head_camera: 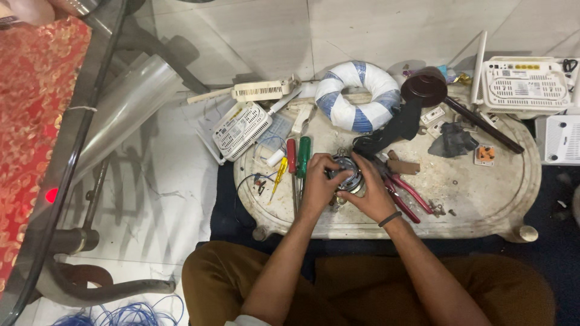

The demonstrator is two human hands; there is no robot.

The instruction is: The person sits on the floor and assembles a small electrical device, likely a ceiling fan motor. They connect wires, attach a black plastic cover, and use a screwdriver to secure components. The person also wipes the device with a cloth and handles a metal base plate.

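**Head view: both your hands closed on one round metal part**

Head camera looked straight down at you, seated at the low oval work table point(483, 199). Your left hand point(316, 184) and your right hand point(370, 193) met at the table's middle near edge, both wrapped around a single small round metal part point(347, 173). The fingers of each hand were curled tight over its rim; what that part was I could not tell, since your fingers covered most of it. A dark band point(390, 218) sat on your right wrist.

Counted around the hands:
- Three screwdrivers just left of your left hand: one red-handled point(291, 156), one green-handled point(303, 156), one small yellow one point(280, 171).
- One pair of red-handled pliers point(406, 194) just right of your right hand, its grips pointing away to the right.
- One white and blue taped ring point(357, 96) at the far edge of the table.
- One dark round cap point(424, 86) beside the ring, with a black strap point(393, 130) trailing from it toward your hands.
- Two white vented boxes at the table's left end, one flat point(240, 128) and one narrower point(261, 90).
- One white box with antennas point(524, 81) at the far right.
- One small orange block point(484, 154) and one dark crumpled cloth point(452, 142) on the right half.

Nothing lay between your hands and the part. A glass tabletop edge point(72, 139) crossed the left of the view, with blue wire point(130, 315) coiled on the floor below it.
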